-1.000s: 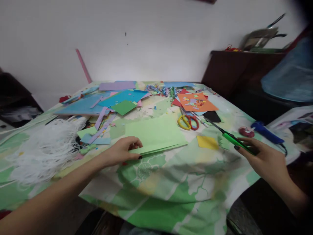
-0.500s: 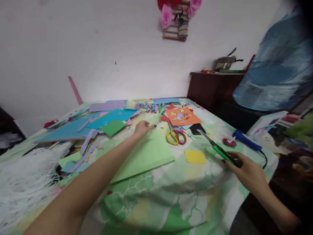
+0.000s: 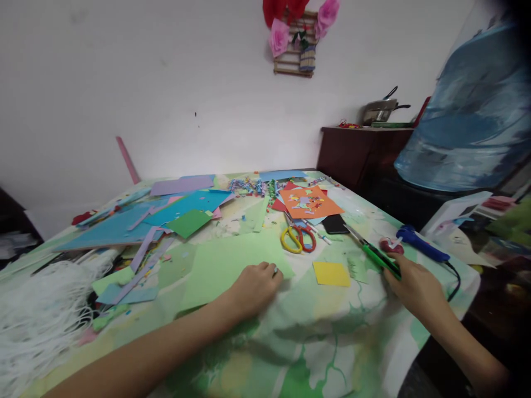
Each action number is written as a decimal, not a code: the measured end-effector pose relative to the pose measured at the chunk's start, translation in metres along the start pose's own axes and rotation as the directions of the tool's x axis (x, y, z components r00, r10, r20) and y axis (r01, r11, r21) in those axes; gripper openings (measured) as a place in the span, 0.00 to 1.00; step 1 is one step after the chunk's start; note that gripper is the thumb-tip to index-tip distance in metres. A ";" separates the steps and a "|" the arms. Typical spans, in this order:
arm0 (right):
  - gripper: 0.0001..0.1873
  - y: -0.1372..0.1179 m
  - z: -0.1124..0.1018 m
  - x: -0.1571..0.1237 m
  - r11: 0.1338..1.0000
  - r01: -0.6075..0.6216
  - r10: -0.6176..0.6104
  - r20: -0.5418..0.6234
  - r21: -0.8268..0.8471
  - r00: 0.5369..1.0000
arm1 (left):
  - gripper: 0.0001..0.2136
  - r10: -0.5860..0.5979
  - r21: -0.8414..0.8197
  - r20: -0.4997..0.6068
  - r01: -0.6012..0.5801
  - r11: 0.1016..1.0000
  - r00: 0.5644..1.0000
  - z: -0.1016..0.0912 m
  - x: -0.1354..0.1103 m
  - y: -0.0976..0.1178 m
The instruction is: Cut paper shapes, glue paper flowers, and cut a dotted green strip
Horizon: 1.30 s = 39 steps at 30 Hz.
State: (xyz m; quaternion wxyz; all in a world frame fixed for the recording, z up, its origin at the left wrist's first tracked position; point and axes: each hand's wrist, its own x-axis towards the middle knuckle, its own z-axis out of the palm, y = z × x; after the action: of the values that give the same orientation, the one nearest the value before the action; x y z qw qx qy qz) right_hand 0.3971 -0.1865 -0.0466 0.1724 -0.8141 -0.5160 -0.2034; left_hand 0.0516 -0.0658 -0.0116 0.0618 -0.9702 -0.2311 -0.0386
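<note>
My left hand (image 3: 257,284) rests at the near right edge of a light green sheet of paper (image 3: 228,254), its fingers curled closed on that edge; the fingertips are partly hidden. In my right hand (image 3: 415,279) is a green utility knife (image 3: 375,254), its blade out and pointing away to the left, above the right side of the table. A small yellow paper piece (image 3: 331,273) lies between the hands. Just beyond the sheet's right corner are scissors (image 3: 307,239) with yellow and red handles. A dark phone (image 3: 335,224) lies behind the knife tip.
On the right stand a blue glue gun (image 3: 423,243) with a black cord and a large water bottle (image 3: 464,121). Orange paper (image 3: 313,202) with scraps lies farther back. Blue sheets (image 3: 116,224), a green piece (image 3: 189,223) and white cord (image 3: 45,315) cover the left.
My left hand has come back from the far side of the light green sheet to its near right edge. My right hand, with the knife, has shifted slightly right.
</note>
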 end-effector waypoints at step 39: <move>0.10 -0.200 -0.003 0.003 0.339 0.533 -0.760 -0.108 0.775 0.641 | 0.07 -0.514 -0.599 -0.361 0.229 0.767 0.778 0.013 -0.154 -0.045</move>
State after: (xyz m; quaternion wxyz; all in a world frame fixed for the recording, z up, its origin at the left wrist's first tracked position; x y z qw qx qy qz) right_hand 0.2160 -0.1039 -0.0279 0.3220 -0.4069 -0.8499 0.0917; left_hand -0.1054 -0.0924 -0.0353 -0.1557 -0.8351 -0.3814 -0.3646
